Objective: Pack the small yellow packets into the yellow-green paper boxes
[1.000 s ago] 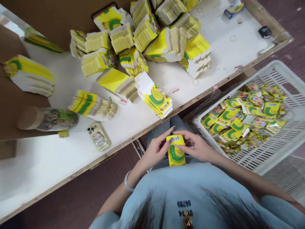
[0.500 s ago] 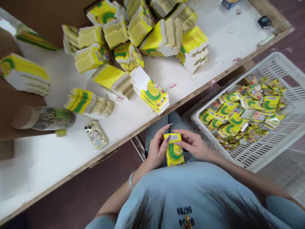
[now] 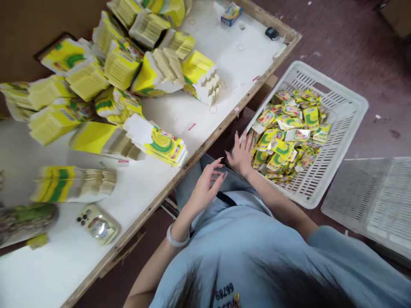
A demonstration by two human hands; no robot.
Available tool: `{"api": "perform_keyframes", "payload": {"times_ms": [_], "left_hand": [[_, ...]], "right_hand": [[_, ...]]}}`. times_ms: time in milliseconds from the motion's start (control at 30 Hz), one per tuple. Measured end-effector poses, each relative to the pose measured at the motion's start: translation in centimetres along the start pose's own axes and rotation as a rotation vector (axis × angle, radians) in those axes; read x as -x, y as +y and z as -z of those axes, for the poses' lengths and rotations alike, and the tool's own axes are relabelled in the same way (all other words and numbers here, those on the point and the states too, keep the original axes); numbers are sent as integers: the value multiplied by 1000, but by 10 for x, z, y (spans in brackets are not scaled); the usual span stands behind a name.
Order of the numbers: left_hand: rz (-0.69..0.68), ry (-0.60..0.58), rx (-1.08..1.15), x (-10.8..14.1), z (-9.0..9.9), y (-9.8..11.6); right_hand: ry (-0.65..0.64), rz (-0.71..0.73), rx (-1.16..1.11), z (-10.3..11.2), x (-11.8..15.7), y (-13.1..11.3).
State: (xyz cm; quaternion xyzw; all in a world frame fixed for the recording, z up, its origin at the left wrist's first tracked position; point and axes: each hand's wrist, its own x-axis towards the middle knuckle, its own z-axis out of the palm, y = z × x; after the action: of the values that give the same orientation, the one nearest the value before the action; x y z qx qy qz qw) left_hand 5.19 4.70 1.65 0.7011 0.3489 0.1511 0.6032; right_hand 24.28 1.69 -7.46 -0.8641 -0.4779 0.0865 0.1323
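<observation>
My left hand [image 3: 210, 182] hovers over my lap beside the table edge, its fingers apart and nothing in it. At the near left rim of the white basket [image 3: 345, 141], my right hand [image 3: 241, 152] is spread open, palm down and without a box in it. Inside the basket, a heap of small yellow and green boxes [image 3: 284, 149] lies right beside my right fingers. The closest stack of flat yellow cartons [image 3: 165, 145] rests near the front edge of the white table [image 3: 199, 115], up and left of my left hand.
More bundles of flat cartons [image 3: 86, 79] cover the back of the table. A phone [image 3: 99, 224] and a blurred jar [image 3: 27, 222] are at the left. A small blue box [image 3: 231, 14] and a black object [image 3: 272, 33] sit near the far corner. A grey crate [image 3: 369, 196] stands beyond the basket.
The yellow box is gone from my hands, which have separated. My right hand has moved to the basket rim and spread. The view has turned toward the basket.
</observation>
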Motion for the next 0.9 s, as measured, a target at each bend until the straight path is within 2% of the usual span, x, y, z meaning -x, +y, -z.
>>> {"api": "perform_keyframes", "payload": {"times_ms": [67,167,300,433,533,700,767,833,900], "left_hand": [[-14,34,5,3,3,1],[7,89,33,8,7,0],[35,130,2,11,10,-2],[-10,95,-11,10,5,1],[-24,60,-14,9,2,-1],[-36,20,-23,9,3,-14],[-35,40,-26,9,4,-20],[-26,74,-26,6,5,-23],[-28,107,-22,4,5,-22]], "right_hand": [[-60,-62,35,-21,-1,-7],[-75,-71,73,-31,9,3],[-100,-6,123,-23,41,35],[-122,89,220,-9,87,76],[-180,165,302,6,135,129],[-312,283,352,51,243,259],[-310,354,320,69,266,297],[-285,388,282,79,252,308],[-218,307,256,81,196,292]]}}
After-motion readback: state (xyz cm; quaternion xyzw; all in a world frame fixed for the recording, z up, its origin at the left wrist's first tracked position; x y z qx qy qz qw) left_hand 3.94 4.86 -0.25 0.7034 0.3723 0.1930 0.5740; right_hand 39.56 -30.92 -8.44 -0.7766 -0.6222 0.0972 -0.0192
